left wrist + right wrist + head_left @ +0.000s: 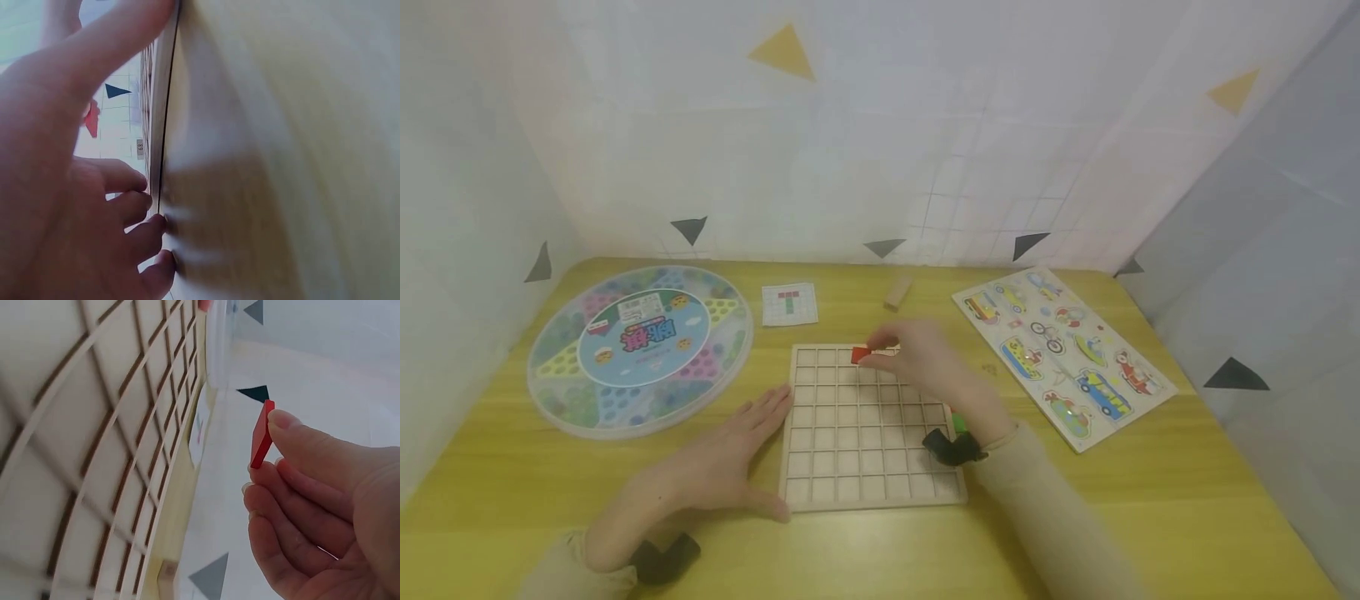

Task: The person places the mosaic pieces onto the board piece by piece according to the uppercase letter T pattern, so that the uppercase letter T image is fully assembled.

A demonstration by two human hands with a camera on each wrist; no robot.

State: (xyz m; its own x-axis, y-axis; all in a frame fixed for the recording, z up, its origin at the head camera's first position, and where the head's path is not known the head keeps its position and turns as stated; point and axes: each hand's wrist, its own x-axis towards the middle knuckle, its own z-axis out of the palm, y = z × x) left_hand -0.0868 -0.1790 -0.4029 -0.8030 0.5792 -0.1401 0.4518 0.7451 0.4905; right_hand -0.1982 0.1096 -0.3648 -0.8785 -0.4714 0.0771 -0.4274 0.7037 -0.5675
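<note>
A red square tile (861,356) is pinched between the thumb and fingers of my right hand (917,360), over the far rows of a wooden grid board (847,437). In the right wrist view the tile (262,434) stands on edge, held apart from the board's ribs. My left hand (730,454) lies along the board's left edge with its thumb and fingers spread. Its fingertips touch that edge in the left wrist view. Partly hidden behind my right wrist, a green piece (958,422) shows beside the board's right edge.
A pattern card (789,305) with a red and green T lies behind the board. Near it is a small wooden block (898,293). A round Chinese checkers box (640,350) sits at left, and a vehicle picture puzzle (1063,354) at right.
</note>
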